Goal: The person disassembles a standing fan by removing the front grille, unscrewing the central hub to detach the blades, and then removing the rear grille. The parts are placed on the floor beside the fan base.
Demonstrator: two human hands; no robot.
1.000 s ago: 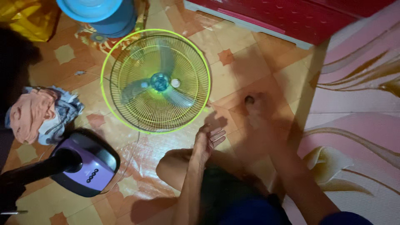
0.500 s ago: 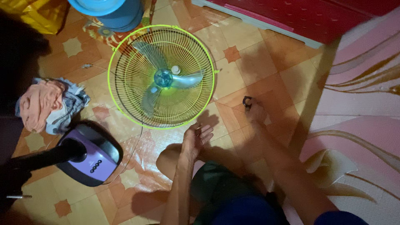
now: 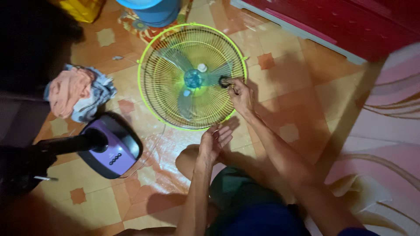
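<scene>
A round fan cage with a lime-green rim [image 3: 148, 52] lies flat on the tiled floor, translucent blades and a blue hub [image 3: 193, 79] showing through the wires. My right hand [image 3: 239, 95] reaches over the cage's right side and pinches a small dark ring-shaped part [image 3: 224, 81] against the wires. My left hand [image 3: 214, 141] hovers by my knee just below the cage, fingers loosely spread and empty. A small white cap [image 3: 201, 67] rests on the grille near the hub.
A purple fan base with a black pole [image 3: 109, 148] stands at the left. A pile of rags [image 3: 76, 92] lies beyond it. A blue bucket [image 3: 153, 11] sits at the top, a red cabinet [image 3: 332, 22] top right, a pink patterned mat [image 3: 385, 131] on the right.
My right hand picked the dark ring up off the floor tiles at the right and carried it left onto the fan cage. The camera view shifted, so the cage appears further right.
</scene>
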